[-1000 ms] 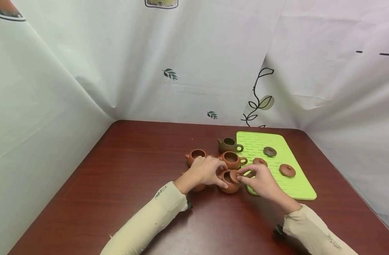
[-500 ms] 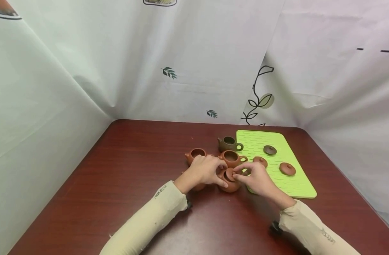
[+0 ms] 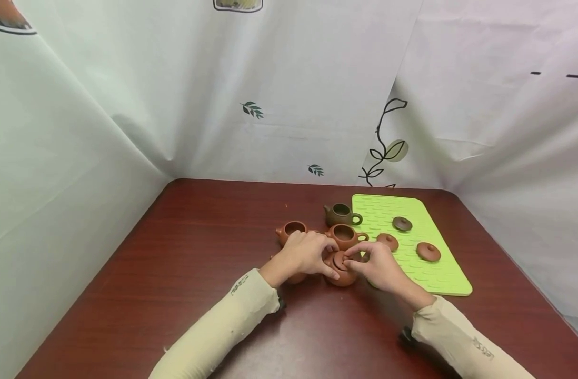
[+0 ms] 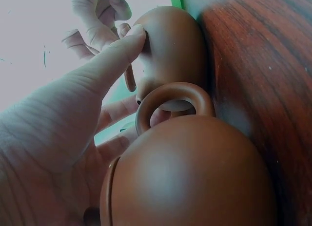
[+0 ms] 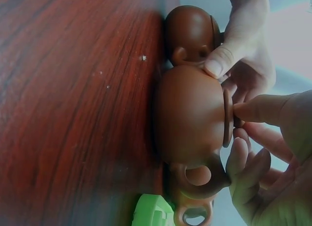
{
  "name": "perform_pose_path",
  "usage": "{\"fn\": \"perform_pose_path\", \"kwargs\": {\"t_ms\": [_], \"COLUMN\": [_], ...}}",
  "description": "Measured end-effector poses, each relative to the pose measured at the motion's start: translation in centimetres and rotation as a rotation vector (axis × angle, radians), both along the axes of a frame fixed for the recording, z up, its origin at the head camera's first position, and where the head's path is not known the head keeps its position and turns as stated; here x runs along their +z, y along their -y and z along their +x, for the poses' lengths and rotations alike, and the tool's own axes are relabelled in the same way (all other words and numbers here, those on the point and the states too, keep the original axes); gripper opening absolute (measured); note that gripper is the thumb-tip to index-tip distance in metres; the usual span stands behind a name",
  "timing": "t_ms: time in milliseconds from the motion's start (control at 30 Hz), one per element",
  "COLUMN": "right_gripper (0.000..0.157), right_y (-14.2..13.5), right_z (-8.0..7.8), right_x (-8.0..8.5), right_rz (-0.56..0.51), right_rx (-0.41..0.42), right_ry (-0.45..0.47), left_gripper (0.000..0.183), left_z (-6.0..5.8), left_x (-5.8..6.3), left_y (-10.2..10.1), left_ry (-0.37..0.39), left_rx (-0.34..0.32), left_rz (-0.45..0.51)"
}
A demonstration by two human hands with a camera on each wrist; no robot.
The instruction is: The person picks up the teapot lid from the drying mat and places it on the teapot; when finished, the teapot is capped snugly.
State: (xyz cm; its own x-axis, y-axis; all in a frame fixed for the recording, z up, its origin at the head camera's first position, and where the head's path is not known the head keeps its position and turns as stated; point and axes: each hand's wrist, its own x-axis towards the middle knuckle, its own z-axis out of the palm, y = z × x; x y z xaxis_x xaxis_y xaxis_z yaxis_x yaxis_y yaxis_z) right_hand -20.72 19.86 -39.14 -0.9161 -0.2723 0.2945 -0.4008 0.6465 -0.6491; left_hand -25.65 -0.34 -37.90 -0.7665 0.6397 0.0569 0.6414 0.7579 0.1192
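Note:
My left hand (image 3: 305,253) steadies a reddish-brown clay teapot (image 3: 342,280), its thumb on the near side by the rim and its fingers reaching round the far side. The thumb and fingers of my right hand (image 3: 382,267) pinch the knob of a matching lid (image 3: 338,260). In the right wrist view the lid (image 5: 227,120) lies over the teapot's mouth; whether it is fully seated I cannot tell. Spout to the left, handle (image 5: 197,179) to the right. A second clay teapot (image 4: 195,172), with a lid on, stands beside it, mostly hidden by my left hand in the head view.
Lidless clay teapots stand behind, one at left (image 3: 295,229) and one at right (image 3: 344,237), with a dark brown teapot (image 3: 341,215) farther back. On a green mat (image 3: 447,281) lie a dark lid (image 3: 402,223) and two reddish lids (image 3: 428,251). White cloth walls surround the table.
My right hand has moved left with the lid, from the teapot's right rim to over its mouth, and the tilted lid has come down flatter. My left hand has stayed in place.

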Motion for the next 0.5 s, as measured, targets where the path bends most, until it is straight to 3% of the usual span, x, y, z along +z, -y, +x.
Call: {"fn": "perform_pose_path", "kwargs": {"t_ms": [300, 500], "right_gripper": [0.011, 0.01], "right_y": [0.27, 0.01], "right_z": [0.06, -0.02], "right_x": [-0.15, 0.09], "right_rz": [0.018, 0.021], "right_rx": [-0.006, 0.009], "right_ry": [-0.005, -0.016], "left_gripper": [0.062, 0.064], "left_z": [0.03, 0.19], "left_x": [-0.19, 0.33], "left_y": [0.03, 0.53], "left_ry": [-0.019, -0.005], "left_rx": [-0.02, -0.046], "left_rz": [-0.009, 0.017]}}
